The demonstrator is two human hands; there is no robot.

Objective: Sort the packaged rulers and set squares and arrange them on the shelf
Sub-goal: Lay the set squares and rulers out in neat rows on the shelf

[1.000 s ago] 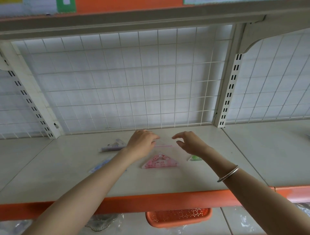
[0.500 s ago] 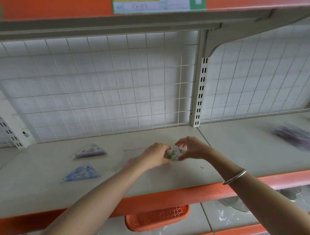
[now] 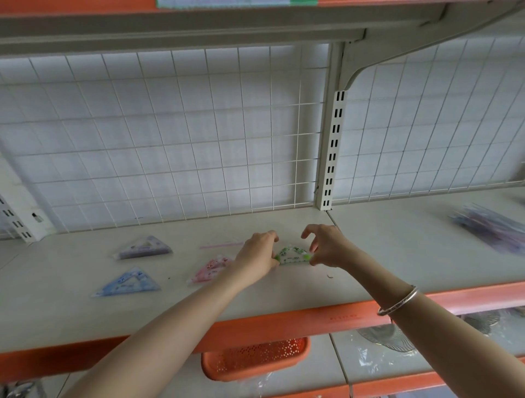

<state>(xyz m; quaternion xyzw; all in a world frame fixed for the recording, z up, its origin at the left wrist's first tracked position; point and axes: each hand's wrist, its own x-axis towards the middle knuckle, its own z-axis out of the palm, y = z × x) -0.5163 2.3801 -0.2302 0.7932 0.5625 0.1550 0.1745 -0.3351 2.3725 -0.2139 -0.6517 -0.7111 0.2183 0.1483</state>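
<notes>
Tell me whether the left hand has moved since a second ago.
Yes. The left hand went right, toward the slotted upright, off the pink set square and onto the green set square, whose corner it now pinches.

On the shelf [image 3: 369,264] I see a set square [image 3: 292,255] between my left hand [image 3: 257,255] and right hand [image 3: 326,247], three packets [image 3: 211,270] to its left, rulers [image 3: 494,230] far right.

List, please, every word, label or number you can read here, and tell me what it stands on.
No text is legible.
label strip on the upper shelf edge: blurred, cut off.
green set square pack, pinched between left hand and right hand: print too small.
orange shelf edge: faint marks, unreadable.
pink pack, blue pack, purple pack: print blurred.
</notes>
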